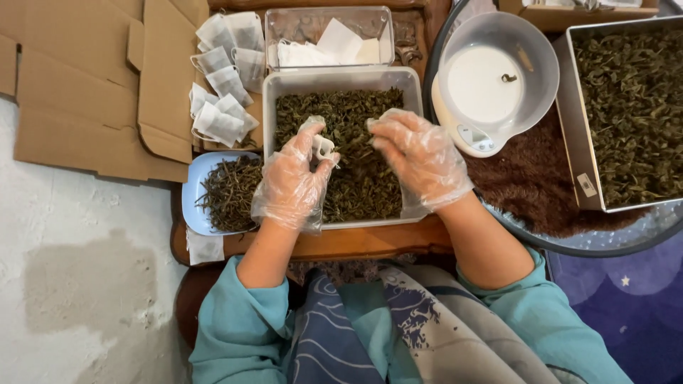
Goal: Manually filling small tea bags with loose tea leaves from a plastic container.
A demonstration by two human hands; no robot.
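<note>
Gloved left hand (293, 174) pinching small bag (322, 146) (white); right hand (420, 156) beside, over tea tray (270, 107)

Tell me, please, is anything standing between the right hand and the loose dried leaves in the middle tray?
Nothing visible does: the right hand hovers directly over the dried leaves in the open tray, apart from its own thin plastic glove.

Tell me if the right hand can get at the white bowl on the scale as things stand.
Probably yes. The right hand hovers over the tray of dried leaves, and the white bowl sits just beyond it to the right, open-topped, with nothing between them.
</note>
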